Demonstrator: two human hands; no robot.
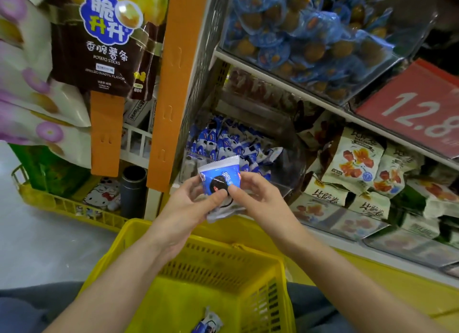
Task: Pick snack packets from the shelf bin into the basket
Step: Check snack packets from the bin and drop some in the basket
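"Head view, biggest thing first: the yellow basket (218, 265) sits low in the middle, apparently resting on the person's knees. I place everything else from it."

"And the shelf bin?"

"The shelf bin (295, 158) is above and beyond the basket's far rim, heaped with blue-and-white packets. Both hands hover between bin and basket, just above that far rim."

"Holding what?"

"One blue snack packet (218, 176), upright, with a dark biscuit printed on it. The left hand (183, 203) pinches its left side, thumb on the front. The right hand (255, 196) pinches the right side the same way. So both are clamped on it, neither spread. A pale wrapper shows just beneath; whether that is a second packet I cannot tell."

"How should the drop go?"

"My judgement: draw it back until it hangs over the basket's open middle, not the rim. Lower it, then let go low down so it cannot bounce out. It looks light and crinkly, so a soft pinch should do; squeezing risks crushing the biscuit."

"Anything in there already?"

"One similar loose packet (208, 322) lies on the basket's floor by the near edge. I would say the picking has barely begun."
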